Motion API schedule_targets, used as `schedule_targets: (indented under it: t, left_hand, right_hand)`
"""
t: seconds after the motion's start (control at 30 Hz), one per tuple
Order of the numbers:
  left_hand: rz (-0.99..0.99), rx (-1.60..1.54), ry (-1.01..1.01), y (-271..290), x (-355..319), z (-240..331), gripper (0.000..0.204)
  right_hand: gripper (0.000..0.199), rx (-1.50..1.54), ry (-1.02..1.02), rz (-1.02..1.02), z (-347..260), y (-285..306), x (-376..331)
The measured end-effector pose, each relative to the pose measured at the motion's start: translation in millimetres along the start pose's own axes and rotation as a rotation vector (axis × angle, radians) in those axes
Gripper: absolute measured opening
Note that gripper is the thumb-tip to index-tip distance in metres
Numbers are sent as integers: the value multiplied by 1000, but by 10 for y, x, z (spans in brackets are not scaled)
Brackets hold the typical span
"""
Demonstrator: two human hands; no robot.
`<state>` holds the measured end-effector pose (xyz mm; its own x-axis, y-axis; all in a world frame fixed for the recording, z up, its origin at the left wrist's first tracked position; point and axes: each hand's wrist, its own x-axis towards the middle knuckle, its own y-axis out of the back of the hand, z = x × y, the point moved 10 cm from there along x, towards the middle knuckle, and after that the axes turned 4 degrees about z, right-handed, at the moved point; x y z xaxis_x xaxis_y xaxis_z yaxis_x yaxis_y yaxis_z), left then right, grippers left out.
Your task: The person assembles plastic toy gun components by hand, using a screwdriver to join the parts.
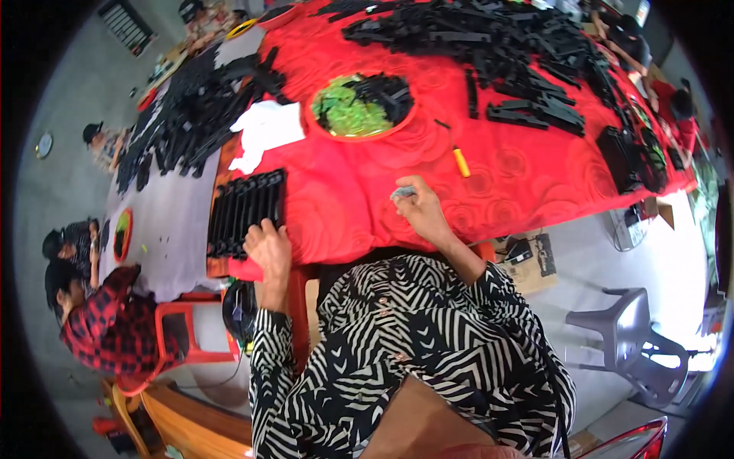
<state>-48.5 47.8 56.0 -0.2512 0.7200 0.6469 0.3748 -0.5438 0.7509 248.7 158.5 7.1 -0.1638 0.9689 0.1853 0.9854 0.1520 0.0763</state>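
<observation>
My left hand (269, 246) is at the lower right corner of a row of black plastic strips (246, 210) lying side by side near the table edge. Its fingers are bent and slightly apart, and no held object shows. Over the red cloth, my right hand (422, 208) has its thumb and fingers closed around a small grey-white piece (402, 193), whose kind is too small to make out. A tool with a yellow handle (461, 162) and a thin dark shaft lies beyond that hand.
A red-rimmed basin (312, 122) holds green and black pieces. Beside it lies a white cloth (269, 130). Black parts form a large pile (489, 38) at the far side and another pile (191, 107) at the left. Several people sit around the tables; a grey chair (631, 336) stands right.
</observation>
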Motion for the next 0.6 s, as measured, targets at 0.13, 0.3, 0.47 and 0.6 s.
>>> schedule_targets:
  t: [0.13, 0.3, 0.47, 0.6]
  left_hand:
    - [-20, 63, -44, -49, -42, 14, 32]
    - [-30, 97, -55, -99, -73, 7, 32]
    - [-12, 147, -79, -88, -80, 8, 33]
    - [-20, 117, -68, -55, -28, 76, 32]
  right_hand:
    - [24, 22, 22, 81, -5, 431, 221]
    - [18, -69, 28, 200, 174, 1218, 547]
    - [19, -577, 144, 296, 241, 1897, 867]
    - [24, -892, 35, 351, 490, 2085, 1344]
